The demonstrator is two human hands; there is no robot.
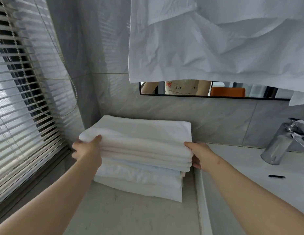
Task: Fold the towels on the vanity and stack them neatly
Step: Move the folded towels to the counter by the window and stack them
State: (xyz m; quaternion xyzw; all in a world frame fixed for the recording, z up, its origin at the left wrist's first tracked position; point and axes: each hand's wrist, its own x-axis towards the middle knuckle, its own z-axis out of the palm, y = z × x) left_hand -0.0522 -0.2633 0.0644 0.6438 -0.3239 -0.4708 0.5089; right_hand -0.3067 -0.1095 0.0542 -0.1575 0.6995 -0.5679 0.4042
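As top towel [139, 133] sits on stack [139, 184] at vanity's [131, 217] 9 o'clock corner: left hand [86, 150] pinches its 9 o'clock end, thumb over; right hand [200, 155] pinches 3 o'clock end. Hold level, square near edges, release both together, pat flat.

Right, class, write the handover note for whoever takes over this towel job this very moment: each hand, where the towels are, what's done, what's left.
Left hand: grips the left end of the top towel, thumb on top.
Right hand: grips its right end, fingers curled underneath.
Towels: all folded, in one stack on the vanity counter, left of the sink.
Done: folding and stacking, as far as this view shows.
Left: square the top towel, which overhangs the layers below, then let go. No unfolded towel is in view.
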